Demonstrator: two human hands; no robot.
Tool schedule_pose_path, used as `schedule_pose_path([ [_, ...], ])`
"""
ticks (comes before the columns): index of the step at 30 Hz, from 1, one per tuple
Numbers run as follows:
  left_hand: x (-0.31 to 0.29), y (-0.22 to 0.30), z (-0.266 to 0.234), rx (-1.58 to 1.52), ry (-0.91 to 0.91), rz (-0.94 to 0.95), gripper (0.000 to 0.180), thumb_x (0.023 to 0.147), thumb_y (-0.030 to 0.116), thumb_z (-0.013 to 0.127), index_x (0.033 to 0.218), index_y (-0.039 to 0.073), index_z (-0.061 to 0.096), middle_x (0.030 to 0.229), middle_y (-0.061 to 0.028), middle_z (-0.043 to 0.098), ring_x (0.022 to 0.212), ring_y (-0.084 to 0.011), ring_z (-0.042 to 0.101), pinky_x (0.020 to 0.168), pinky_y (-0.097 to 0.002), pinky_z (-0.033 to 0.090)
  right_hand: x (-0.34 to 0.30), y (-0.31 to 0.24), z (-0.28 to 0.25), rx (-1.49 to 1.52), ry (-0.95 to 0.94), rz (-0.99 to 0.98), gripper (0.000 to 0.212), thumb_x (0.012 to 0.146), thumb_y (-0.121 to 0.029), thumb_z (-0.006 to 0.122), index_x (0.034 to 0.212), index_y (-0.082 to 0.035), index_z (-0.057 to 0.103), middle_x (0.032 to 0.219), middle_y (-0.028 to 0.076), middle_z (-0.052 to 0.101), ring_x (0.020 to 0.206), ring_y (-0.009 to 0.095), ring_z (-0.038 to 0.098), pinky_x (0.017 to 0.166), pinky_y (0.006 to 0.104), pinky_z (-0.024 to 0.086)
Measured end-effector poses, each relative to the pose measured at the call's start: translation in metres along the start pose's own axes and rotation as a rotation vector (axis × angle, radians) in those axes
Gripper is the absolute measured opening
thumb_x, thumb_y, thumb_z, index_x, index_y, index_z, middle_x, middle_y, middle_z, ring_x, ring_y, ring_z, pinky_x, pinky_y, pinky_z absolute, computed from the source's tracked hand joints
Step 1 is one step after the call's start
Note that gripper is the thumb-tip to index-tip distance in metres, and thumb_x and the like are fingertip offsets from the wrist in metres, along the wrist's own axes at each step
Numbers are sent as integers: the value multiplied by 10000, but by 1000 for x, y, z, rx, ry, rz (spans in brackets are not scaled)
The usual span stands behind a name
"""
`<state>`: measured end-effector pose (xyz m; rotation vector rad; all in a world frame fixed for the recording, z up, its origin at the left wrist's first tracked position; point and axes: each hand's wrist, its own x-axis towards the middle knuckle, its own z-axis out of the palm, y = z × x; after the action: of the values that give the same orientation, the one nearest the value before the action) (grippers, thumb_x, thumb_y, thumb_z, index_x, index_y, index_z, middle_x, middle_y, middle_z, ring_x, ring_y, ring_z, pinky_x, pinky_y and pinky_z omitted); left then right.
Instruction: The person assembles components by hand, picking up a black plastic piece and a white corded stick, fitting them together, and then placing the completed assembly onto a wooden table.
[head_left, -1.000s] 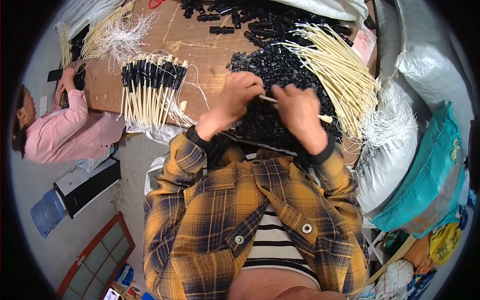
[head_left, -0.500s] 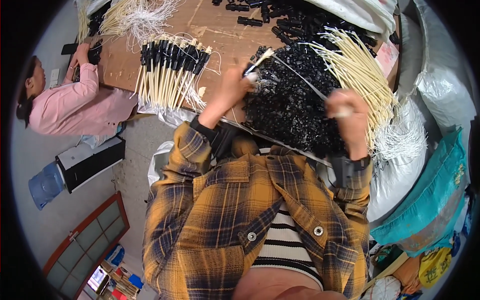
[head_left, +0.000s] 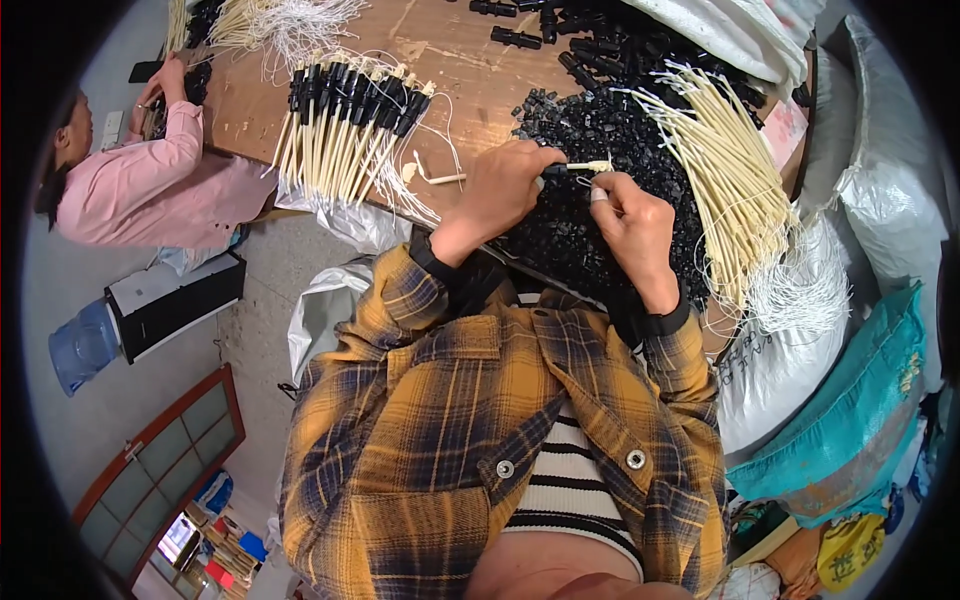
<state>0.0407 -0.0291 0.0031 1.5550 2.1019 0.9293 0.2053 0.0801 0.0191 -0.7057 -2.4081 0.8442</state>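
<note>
My left hand [head_left: 505, 183] is closed around a cream stick [head_left: 586, 166] with a black sleeve on it. The stick's pale end pokes out to the right, and its other end shows left of the hand. Close beside that right end, my right hand [head_left: 638, 222] is closed with thumb and forefinger pinched together. A thin pale cord runs at the fingertips. A heap of small black plastic pieces [head_left: 560, 222] spreads under both hands. Left of them lies a row of cream sticks with black sleeves [head_left: 345, 110], their white cords trailing.
A bundle of plain cream sticks [head_left: 715, 170] with white cords lies right of the heap. Larger black fittings [head_left: 515, 38] are scattered at the back of the brown table [head_left: 430, 55]. White sacks [head_left: 890, 140] and a teal sack [head_left: 830, 430] crowd the right. A person in pink [head_left: 150, 190] works at the left.
My right hand has come left, from the heap's right side to the stick's end; the stretched cord is now slack. My left hand has shifted right, and the stick has turned nearly level.
</note>
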Motion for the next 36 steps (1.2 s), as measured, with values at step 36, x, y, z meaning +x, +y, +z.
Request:
schedule_pose_path([
  [36, 24, -24, 5, -278, 183, 145, 138, 723, -10, 641, 832, 73, 645, 846, -93, 642, 792, -243, 624, 674, -341, 494, -13, 7, -1, 228, -128, 237, 101, 871, -61, 604, 934, -13, 668, 606, 12, 546, 529, 71, 482, 502, 234, 387],
])
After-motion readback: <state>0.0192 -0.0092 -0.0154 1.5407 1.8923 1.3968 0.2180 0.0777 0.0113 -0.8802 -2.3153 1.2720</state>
